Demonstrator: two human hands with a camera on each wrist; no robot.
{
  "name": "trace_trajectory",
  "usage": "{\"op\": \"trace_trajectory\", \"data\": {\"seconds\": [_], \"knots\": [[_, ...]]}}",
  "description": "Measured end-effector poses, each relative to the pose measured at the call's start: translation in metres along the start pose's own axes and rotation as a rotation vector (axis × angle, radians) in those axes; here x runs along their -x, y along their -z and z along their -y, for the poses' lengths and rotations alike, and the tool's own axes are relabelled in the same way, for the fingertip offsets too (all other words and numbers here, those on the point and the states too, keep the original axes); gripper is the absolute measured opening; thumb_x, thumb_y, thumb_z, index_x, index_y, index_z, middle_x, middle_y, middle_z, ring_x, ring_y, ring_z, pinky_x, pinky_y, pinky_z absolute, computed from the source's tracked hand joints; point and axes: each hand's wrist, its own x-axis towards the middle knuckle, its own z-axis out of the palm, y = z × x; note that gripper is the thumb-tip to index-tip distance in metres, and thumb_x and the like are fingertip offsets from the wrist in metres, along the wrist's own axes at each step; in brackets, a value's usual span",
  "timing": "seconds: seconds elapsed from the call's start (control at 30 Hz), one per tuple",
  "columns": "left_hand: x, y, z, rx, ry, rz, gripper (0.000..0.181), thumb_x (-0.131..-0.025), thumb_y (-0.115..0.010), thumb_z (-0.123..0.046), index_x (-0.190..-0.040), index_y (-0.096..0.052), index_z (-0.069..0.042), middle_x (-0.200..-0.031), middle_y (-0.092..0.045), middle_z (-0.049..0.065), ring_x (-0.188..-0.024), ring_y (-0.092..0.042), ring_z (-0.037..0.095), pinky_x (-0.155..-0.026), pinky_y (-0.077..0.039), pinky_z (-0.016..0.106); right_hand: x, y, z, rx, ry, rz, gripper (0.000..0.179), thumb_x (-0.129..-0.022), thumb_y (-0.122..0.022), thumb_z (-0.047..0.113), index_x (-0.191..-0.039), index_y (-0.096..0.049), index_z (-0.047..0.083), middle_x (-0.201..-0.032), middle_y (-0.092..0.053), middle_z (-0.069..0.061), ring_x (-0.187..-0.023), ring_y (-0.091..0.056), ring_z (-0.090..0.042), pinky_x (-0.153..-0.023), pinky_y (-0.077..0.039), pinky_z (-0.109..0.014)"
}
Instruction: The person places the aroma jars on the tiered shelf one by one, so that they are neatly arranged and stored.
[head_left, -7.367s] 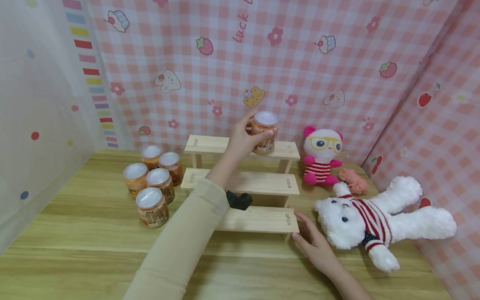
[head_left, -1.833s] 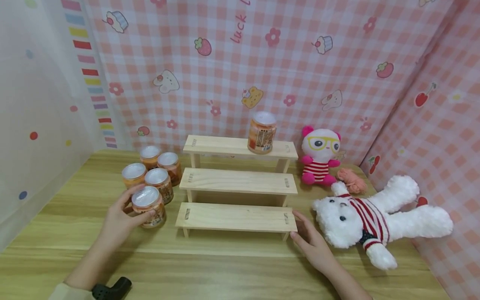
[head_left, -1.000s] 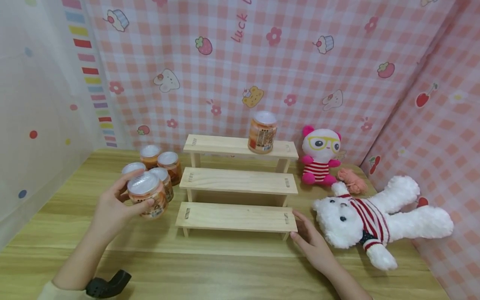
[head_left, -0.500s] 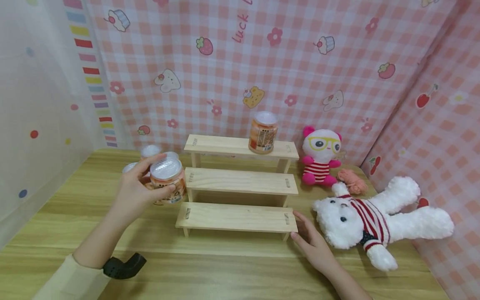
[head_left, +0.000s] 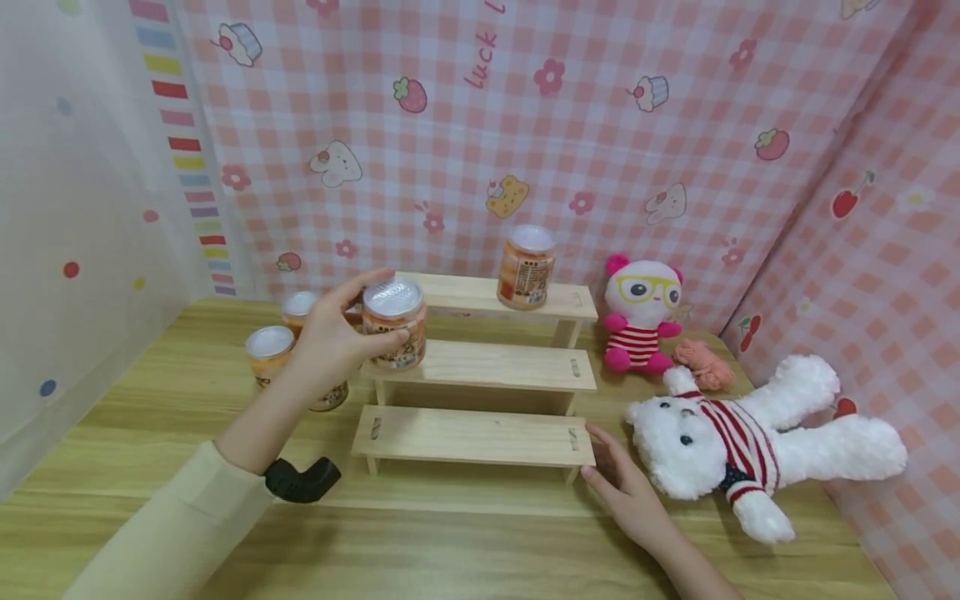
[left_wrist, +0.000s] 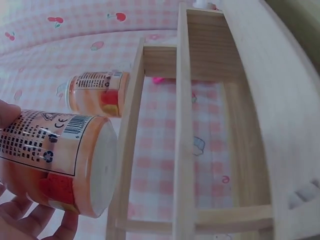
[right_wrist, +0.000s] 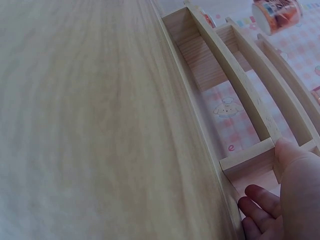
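My left hand (head_left: 330, 342) grips a jar (head_left: 395, 337) with a clear lid and an orange printed label. It holds the jar upright over the left part of the middle step of a three-step wooden display stand (head_left: 472, 435). The left wrist view shows the base of this jar (left_wrist: 55, 155) from below. My right hand (head_left: 630, 504) holds the right end of the lowest step, thumb at its front corner and fingers at its side. A second jar (head_left: 527, 271) stands on the top step, right of its middle.
Several more jars (head_left: 270, 346) stand on the wooden table (head_left: 450, 550) left of the stand, partly hidden behind my left hand. To the right are a pink panda doll (head_left: 642, 312), a ball of peach yarn (head_left: 705, 364) and a white plush bear (head_left: 682, 458) lying down.
Since the jar was placed on the top step, my left hand has gone back, gripped the front jar of the group, lifted it and carried it right, over the middle step. My right hand stays put.
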Motion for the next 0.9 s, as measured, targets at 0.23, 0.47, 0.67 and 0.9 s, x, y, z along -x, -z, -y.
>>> {"op": "trace_trajectory", "data": {"seconds": [0.23,0.47,0.67,0.9], "knots": [[-0.023,-0.012,-0.01,0.009,-0.033,-0.01,0.069,-0.075,-0.082,-0.012,-0.137,-0.052,-0.013,-0.116,-0.058,0.01,-0.1,-0.054,0.023,-0.076,-0.05,0.036,0.0,0.001,0.001,-0.02,-0.032,0.009,0.055,-0.095,-0.058,0.006,-0.145,-0.037,0.007,-0.118,-0.059,-0.018,-0.107,-0.056,-0.024,-0.087,-0.048,-0.027],[-0.046,-0.02,-0.02,0.048,-0.02,0.0,0.07,-0.076,-0.082,-0.013,-0.139,-0.051,-0.016,-0.116,-0.055,0.011,-0.1,-0.054,0.026,-0.071,-0.053,0.035,0.0,0.001,-0.001,-0.009,-0.017,0.003,0.054,-0.095,-0.058,0.005,-0.145,-0.037,0.006,-0.118,-0.059,-0.017,-0.105,-0.057,-0.021,-0.086,-0.048,-0.027],[-0.062,-0.027,-0.025,0.046,-0.013,0.011,0.07,-0.076,-0.082,-0.011,-0.139,-0.051,-0.015,-0.12,-0.055,0.011,-0.106,-0.054,0.024,-0.081,-0.052,0.037,0.0,0.001,-0.004,-0.011,0.004,0.002,0.054,-0.095,-0.058,0.003,-0.145,-0.037,0.006,-0.117,-0.06,-0.017,-0.105,-0.057,-0.019,-0.086,-0.047,-0.025],[-0.079,-0.033,-0.023,0.081,-0.018,0.025,0.07,-0.077,-0.081,-0.013,-0.14,-0.049,-0.013,-0.125,-0.053,0.01,-0.108,-0.053,0.023,-0.082,-0.052,0.038,0.0,0.0,-0.004,-0.023,0.012,0.008,0.054,-0.095,-0.057,0.003,-0.145,-0.036,0.006,-0.117,-0.06,-0.018,-0.106,-0.057,-0.02,-0.087,-0.046,-0.023]]}}
